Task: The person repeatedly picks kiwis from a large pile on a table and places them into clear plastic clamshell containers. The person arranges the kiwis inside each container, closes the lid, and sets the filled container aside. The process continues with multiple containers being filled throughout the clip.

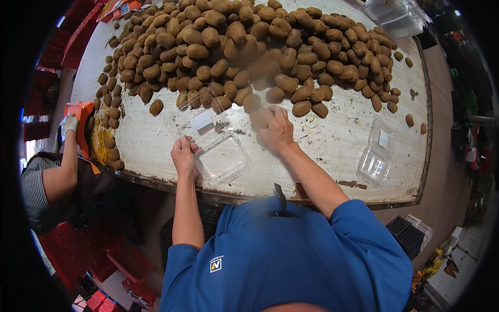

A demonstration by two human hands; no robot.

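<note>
My left hand (184, 153) pinches the left rim of an open clear plastic clamshell box (222, 156). The box lies on the white tabletop, and a white label (202, 121) shows on its raised lid. Nothing sits in its tray. At the front of a large heap of kiwifruit (210, 37), my right hand (277, 130) has its fingers closed around one kiwifruit (257, 119). A blurred smear over the picture softens that fruit's outline, and my thumb is hidden. Another kiwifruit (252, 103) lies just beyond the fingers.
A second open clamshell box (375, 162) lies at the right of the table (335, 156). Stacked clear boxes (395, 17) stand at the far right corner. At left, a person with a gloved hand (71, 122) holds an orange container (83, 132) beside yellow netting (100, 142). Black crates (403, 236) stand lower right.
</note>
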